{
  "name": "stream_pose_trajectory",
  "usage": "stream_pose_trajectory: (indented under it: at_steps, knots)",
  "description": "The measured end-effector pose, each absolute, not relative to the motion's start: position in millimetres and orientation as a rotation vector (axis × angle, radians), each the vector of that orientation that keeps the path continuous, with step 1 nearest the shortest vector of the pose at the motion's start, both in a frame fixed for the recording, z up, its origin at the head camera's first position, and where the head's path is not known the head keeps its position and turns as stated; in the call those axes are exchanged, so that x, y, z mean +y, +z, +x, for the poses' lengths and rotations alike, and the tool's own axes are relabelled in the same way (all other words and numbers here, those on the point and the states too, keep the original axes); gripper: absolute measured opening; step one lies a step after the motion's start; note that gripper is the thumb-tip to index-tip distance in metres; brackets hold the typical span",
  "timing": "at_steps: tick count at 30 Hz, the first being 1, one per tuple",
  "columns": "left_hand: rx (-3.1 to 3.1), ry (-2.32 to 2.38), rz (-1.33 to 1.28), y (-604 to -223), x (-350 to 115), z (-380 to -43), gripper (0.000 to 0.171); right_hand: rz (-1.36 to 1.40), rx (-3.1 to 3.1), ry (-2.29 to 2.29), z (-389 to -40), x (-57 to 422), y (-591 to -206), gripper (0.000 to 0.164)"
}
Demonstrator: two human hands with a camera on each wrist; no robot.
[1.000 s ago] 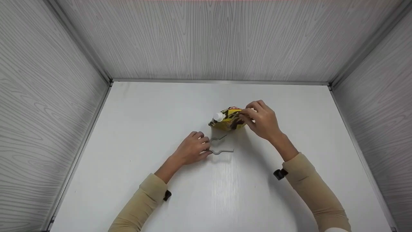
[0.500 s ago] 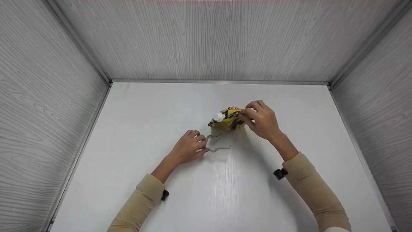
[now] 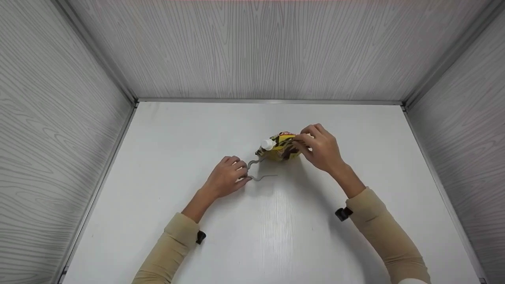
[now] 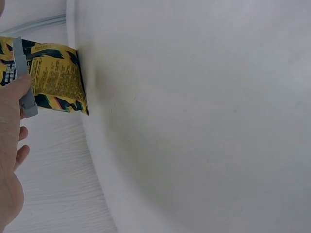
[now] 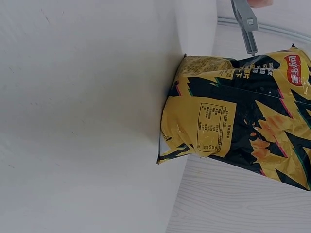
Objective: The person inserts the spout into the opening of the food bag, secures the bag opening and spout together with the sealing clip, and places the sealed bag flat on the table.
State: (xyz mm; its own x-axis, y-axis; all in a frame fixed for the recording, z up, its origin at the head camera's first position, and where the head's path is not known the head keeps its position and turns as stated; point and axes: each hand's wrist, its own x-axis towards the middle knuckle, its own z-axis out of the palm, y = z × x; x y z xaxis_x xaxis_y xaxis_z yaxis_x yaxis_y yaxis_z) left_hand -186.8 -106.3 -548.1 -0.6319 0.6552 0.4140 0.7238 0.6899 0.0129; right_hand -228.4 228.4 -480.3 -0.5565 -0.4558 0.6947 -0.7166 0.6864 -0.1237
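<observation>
My left hand (image 3: pixel 240 172) grips the hinge end of a grey clip (image 3: pixel 257 179), whose two arms stand spread apart. The clip's upper arm reaches the left end of a yellow and black chip bag (image 3: pixel 283 147) that stands on the white table (image 3: pixel 276 236). My right hand (image 3: pixel 306 142) pinches the bag's top from the right. In the left wrist view one clip arm (image 4: pixel 24 82) crosses in front of the bag (image 4: pixel 56 77) above my fingers (image 4: pixel 10 141). The right wrist view shows the bag (image 5: pixel 233 126) close up, with the clip's tip (image 5: pixel 245 22) just above it.
Grey wood-grain walls (image 3: pixel 276 47) close the table in at the back, left and right. Apart from the bag and the clip, only my tan sleeves (image 3: pixel 384 232) lie over the white top.
My left hand has carried the clip up and slightly left, away from me, so its upper arm now meets the bag's left end. The right hand and the bag have stayed put.
</observation>
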Motion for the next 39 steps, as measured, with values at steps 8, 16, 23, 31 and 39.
stream_pose_trajectory:
  at_steps: [8, 16, 23, 31, 39]
  knots:
    - [-2.499, -0.251, -1.043, -544, -112, -190, 0.018, 0.893, -2.263, 0.534, -229, 227, -481, 0.014]
    - [-2.483, -0.256, -1.026, -542, -117, -190, 0.019, 0.898, -2.261, 0.535, -228, 226, -482, 0.014]
    - [-2.479, -0.219, -0.984, -539, -121, -192, 0.019, 0.894, -2.274, 0.534, -228, 226, -481, 0.015]
    - [-2.459, -0.225, -0.946, -538, -127, -194, 0.018, 0.888, -2.28, 0.546, -227, 225, -481, 0.014]
    - [-2.447, -0.239, -0.931, -529, -122, -203, 0.018, 0.897, -2.268, 0.543, -228, 226, -479, 0.013]
